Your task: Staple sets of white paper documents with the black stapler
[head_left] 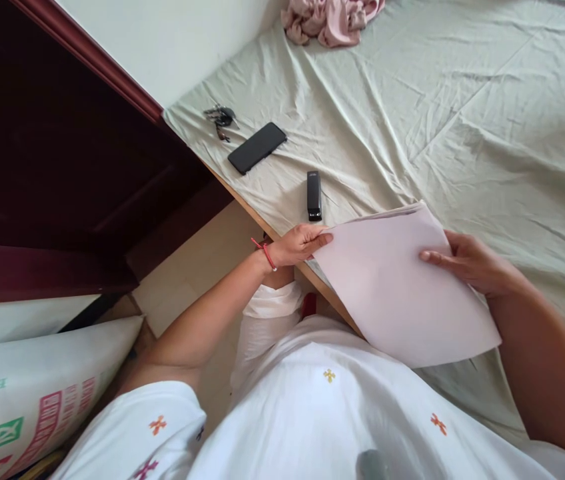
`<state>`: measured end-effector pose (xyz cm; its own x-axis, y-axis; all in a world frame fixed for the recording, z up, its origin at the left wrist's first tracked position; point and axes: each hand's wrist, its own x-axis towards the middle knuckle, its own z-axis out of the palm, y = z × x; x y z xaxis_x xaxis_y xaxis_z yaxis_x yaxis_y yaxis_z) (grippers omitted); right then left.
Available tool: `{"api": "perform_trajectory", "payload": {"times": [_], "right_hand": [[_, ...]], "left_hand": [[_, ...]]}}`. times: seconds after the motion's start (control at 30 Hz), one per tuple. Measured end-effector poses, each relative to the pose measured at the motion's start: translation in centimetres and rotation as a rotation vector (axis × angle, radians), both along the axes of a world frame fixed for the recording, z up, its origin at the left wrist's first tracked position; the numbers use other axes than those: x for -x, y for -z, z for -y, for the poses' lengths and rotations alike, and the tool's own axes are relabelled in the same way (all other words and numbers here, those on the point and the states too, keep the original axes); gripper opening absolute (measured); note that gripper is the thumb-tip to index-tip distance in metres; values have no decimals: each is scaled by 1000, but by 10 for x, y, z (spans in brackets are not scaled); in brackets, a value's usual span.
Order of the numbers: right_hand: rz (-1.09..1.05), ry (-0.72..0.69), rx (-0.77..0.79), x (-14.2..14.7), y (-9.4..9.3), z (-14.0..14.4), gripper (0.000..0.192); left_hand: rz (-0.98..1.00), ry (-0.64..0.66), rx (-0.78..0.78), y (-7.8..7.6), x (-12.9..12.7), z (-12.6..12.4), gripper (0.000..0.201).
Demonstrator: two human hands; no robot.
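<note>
A bed (pixel 462 100) under a wrinkled pale green sheet fills the view. Both hands hold a stack of white paper (pixel 402 287) over its edge: left hand (pixel 302 243) fingers pinched on the left corner, right hand (pixel 467 263) fingers clamped on the right edge. A black stapler (pixel 314 195) lies just beyond the left fingers. Squaring the sheets' edges flush before any fastening seems wise.

A thin stack of blank white paper (pixel 402 287) lies tilted over the bed's edge, pinched at both sides
</note>
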<state>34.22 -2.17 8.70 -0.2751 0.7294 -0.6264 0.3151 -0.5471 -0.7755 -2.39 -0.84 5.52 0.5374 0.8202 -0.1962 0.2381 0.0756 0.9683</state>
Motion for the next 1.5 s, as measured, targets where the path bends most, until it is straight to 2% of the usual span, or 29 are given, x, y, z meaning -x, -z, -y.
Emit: {"api": "perform_trajectory", "payload": {"times": [0.07, 0.17, 0.3, 0.43, 0.53, 0.63, 0.77, 0.9, 1.17, 1.5], "right_hand": [[-14, 0, 100, 12, 0, 1, 45], [-40, 107, 117, 22, 6, 6, 36], [-69, 195, 122, 22, 15, 10, 31], [-52, 177, 148, 20, 18, 10, 37], [-51, 149, 158, 20, 18, 8, 39], [-73, 129, 155, 22, 18, 7, 37], [-96, 69, 184, 27, 19, 4, 38], [-87, 80, 166, 28, 24, 1, 39], [-145, 101, 66, 20, 44, 4, 39], [-157, 78, -45, 19, 54, 10, 42]], "left_hand": [[106, -189, 43, 10, 0, 10, 50], [316, -506, 142, 27, -6, 30, 51], [497, -638, 252, 35, -31, 54, 67], [539, -743, 314, 33, -56, 58, 70], [536, -751, 319, 32, -58, 53, 68], [535, -716, 296, 31, -49, 49, 71], [550, -620, 184, 30, -35, 41, 79], [567, -540, 145, 35, -32, 27, 79], [582, -568, 149, 40, -40, 12, 61], [652, -541, 201, 43, -37, 17, 64]]}}
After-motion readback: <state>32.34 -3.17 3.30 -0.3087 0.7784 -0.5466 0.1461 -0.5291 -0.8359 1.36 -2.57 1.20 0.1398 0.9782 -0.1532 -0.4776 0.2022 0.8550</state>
